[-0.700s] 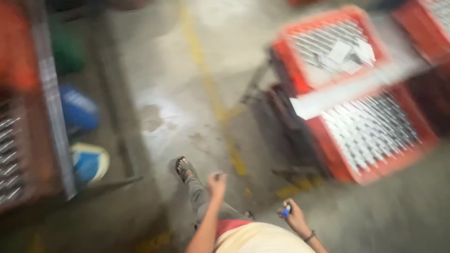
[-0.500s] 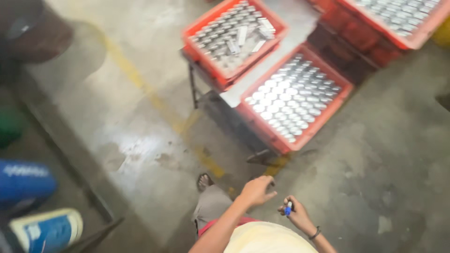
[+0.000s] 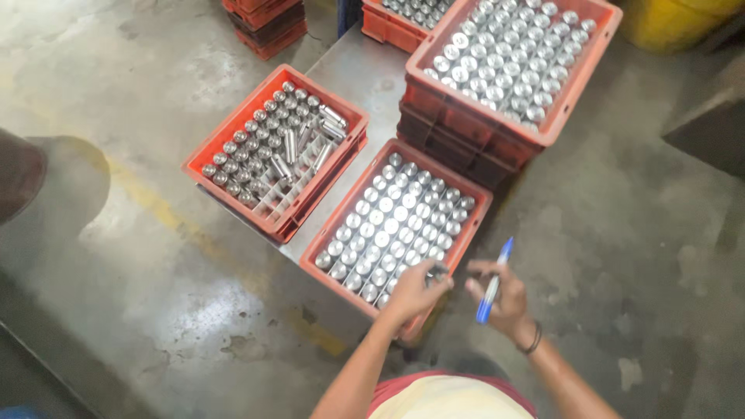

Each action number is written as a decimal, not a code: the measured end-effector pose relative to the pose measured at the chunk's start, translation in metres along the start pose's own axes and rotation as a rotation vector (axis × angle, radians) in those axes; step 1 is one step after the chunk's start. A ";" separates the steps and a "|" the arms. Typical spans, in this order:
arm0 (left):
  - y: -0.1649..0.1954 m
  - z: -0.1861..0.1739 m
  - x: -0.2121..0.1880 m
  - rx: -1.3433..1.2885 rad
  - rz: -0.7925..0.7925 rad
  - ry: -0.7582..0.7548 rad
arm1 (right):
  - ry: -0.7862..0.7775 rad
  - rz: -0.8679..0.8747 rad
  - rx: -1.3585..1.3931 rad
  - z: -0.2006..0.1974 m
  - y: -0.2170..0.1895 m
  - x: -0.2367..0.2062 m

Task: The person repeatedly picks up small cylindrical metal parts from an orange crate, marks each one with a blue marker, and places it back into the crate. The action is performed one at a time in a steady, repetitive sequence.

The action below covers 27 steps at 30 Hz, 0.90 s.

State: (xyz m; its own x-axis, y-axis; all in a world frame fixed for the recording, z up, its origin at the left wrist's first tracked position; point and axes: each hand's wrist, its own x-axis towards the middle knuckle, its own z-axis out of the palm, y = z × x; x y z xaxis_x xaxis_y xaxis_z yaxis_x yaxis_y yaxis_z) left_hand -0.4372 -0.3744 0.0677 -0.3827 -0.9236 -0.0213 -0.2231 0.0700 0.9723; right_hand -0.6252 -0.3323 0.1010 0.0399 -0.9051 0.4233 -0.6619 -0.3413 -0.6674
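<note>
Red crate nearest me: the red crate [image 3: 466,225] sits on a grey metal table [image 3: 349,77], its grid packed with upright shiny steel cylinders [image 3: 388,225].
Left hand: my left hand [image 3: 415,291] is over the near corner of that crate, fingers [image 3: 434,273] curled together and pinched on the top of one cylinder [image 3: 437,271] at the crate's edge.
Right hand: my right hand [image 3: 504,299] hangs just beside the crate's near right corner, off the table, over the floor.
Pen: a blue pen [image 3: 493,281] is clamped between my right thumb and fingers, tilted, its tip pointing up and away from me.
Wrist: a dark band [image 3: 532,340] circles my right wrist.
Left crate: a second red crate [image 3: 225,140] lies well to the left on the same table, only partly filled, with several cylinders lying loose across the dividers.
Stacked crates: a full crate [image 3: 574,93] rests on top of other red crates just behind the near one.
Floor: stained grey concrete [image 3: 621,233] with a worn yellow line [image 3: 163,209] running under the table.
Far corner: a yellow drum [image 3: 667,19] stands at the upper right.
</note>
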 end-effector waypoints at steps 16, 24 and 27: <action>0.101 0.057 0.350 -0.564 -0.192 0.787 | -0.453 -0.509 -0.397 -0.085 0.228 0.293; 0.073 0.083 0.306 -0.487 -0.318 0.834 | -0.621 -0.516 -0.304 -0.093 0.203 0.259; 0.074 0.115 0.279 -0.293 -0.220 0.867 | -0.751 -0.302 -0.260 -0.127 0.196 0.258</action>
State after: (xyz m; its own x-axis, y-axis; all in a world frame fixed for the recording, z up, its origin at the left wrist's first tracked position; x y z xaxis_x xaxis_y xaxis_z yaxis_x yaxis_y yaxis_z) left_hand -0.6634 -0.5839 0.1067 0.4685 -0.8715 -0.1450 0.0681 -0.1280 0.9894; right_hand -0.8400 -0.6009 0.1572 0.6682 -0.7437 -0.0198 -0.6900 -0.6096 -0.3903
